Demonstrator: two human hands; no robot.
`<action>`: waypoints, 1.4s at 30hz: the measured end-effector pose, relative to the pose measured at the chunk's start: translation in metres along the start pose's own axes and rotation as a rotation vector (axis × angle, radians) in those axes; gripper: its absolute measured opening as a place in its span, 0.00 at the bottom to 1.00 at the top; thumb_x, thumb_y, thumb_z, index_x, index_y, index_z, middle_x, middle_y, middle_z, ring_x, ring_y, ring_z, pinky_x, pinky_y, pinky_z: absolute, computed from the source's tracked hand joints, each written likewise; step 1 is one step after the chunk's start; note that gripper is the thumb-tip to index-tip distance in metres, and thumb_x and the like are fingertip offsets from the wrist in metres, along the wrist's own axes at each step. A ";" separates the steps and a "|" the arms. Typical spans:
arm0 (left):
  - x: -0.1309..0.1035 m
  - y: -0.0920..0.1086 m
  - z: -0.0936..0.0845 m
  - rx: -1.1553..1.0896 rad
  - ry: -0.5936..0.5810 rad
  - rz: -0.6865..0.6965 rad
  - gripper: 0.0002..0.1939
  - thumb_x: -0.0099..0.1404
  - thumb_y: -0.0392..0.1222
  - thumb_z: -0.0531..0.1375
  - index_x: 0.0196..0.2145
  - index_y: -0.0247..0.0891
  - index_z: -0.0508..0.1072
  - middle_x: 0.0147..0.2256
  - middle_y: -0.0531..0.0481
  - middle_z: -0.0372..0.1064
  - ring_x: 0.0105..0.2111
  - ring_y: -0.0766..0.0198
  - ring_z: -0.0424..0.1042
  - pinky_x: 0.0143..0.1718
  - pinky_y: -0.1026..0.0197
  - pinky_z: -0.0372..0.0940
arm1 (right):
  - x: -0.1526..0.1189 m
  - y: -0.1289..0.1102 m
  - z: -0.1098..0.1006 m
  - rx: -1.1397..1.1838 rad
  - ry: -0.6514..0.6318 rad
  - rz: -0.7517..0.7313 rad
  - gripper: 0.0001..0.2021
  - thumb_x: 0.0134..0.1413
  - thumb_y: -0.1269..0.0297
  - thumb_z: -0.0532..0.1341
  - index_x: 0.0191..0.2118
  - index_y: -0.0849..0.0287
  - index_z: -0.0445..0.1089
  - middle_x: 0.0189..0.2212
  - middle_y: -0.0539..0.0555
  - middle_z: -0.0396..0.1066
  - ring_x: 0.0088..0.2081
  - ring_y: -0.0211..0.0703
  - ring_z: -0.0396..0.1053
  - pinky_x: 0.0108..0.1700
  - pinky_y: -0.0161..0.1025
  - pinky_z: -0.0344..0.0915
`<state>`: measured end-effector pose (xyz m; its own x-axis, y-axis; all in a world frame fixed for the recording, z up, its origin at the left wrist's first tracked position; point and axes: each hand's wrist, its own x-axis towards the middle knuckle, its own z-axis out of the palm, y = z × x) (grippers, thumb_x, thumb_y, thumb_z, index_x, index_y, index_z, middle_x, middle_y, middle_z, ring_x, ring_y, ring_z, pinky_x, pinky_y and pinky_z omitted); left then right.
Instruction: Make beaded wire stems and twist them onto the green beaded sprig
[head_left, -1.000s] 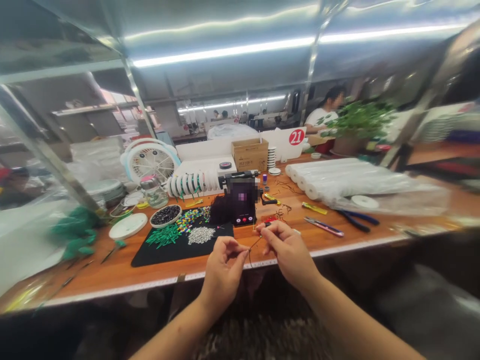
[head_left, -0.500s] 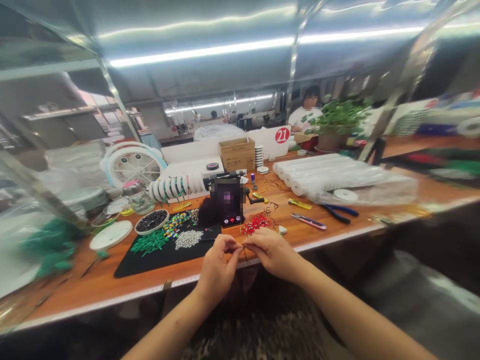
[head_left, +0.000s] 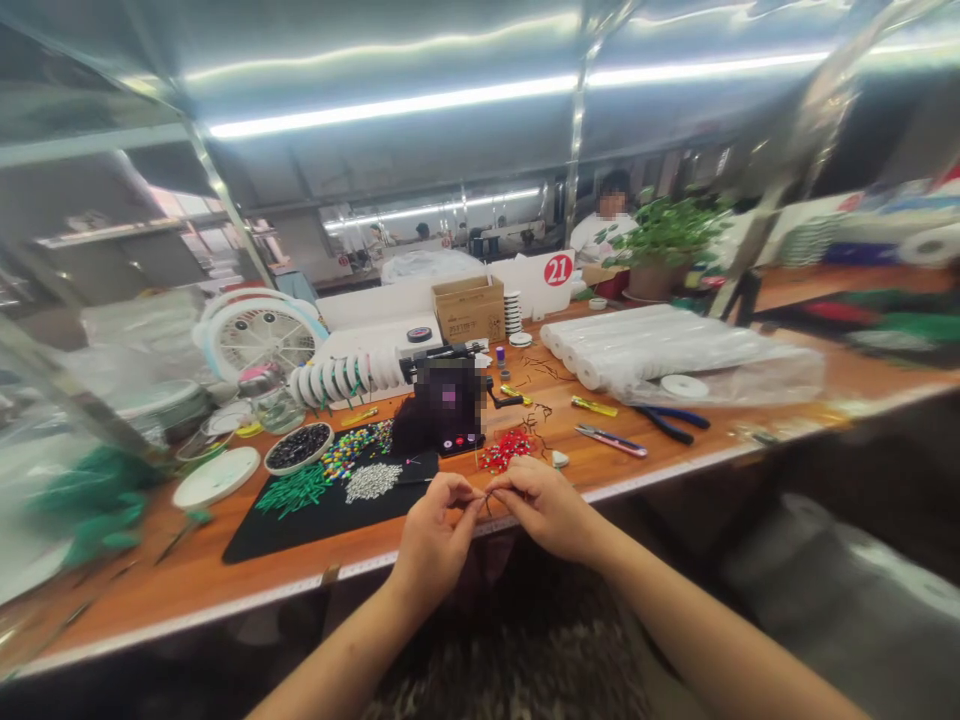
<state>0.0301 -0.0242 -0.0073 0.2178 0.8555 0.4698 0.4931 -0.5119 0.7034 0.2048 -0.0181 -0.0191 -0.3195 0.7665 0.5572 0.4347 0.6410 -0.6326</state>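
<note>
My left hand (head_left: 441, 525) and my right hand (head_left: 546, 508) meet above the front edge of the bench, fingertips pinched close together. Between them runs a thin dark cord (head_left: 489, 502), its short end hanging down; both hands are closed on it. Just beyond the fingers lies a heap of red beads (head_left: 506, 450). Left of my left hand, a black mat (head_left: 255, 535) bears silver beads (head_left: 373, 482), green tube-shaped pieces (head_left: 294, 488) and mixed coloured beads (head_left: 343, 456). A white dish of black beads (head_left: 300, 446) stands at the mat's far corner.
A phone (head_left: 457, 400) stands behind the mat beside a row of white spools (head_left: 349, 373). Pliers (head_left: 671, 420), a box cutter (head_left: 611, 441) and wrapped white rolls (head_left: 622, 345) lie to the right. A fan (head_left: 262, 338) and a carton (head_left: 471, 310) are behind. Another person (head_left: 604, 225) sits farther back.
The view has shifted slightly, so the bench appears a little farther left. Both hands keep their pinch on the cord, with only tiny finger movement.
</note>
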 end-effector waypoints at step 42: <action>-0.004 0.003 -0.010 -0.319 -0.129 -0.241 0.07 0.58 0.36 0.59 0.32 0.40 0.62 0.28 0.53 0.68 0.31 0.63 0.70 0.34 0.61 0.64 | -0.004 -0.009 0.002 0.167 -0.087 0.053 0.06 0.57 0.73 0.54 0.31 0.58 0.66 0.27 0.50 0.63 0.33 0.41 0.62 0.35 0.37 0.59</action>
<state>0.0221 -0.0301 -0.0013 0.2415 0.9462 0.2151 0.2617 -0.2770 0.9246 0.2005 -0.0267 -0.0165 -0.3747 0.7950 0.4770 0.3090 0.5922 -0.7442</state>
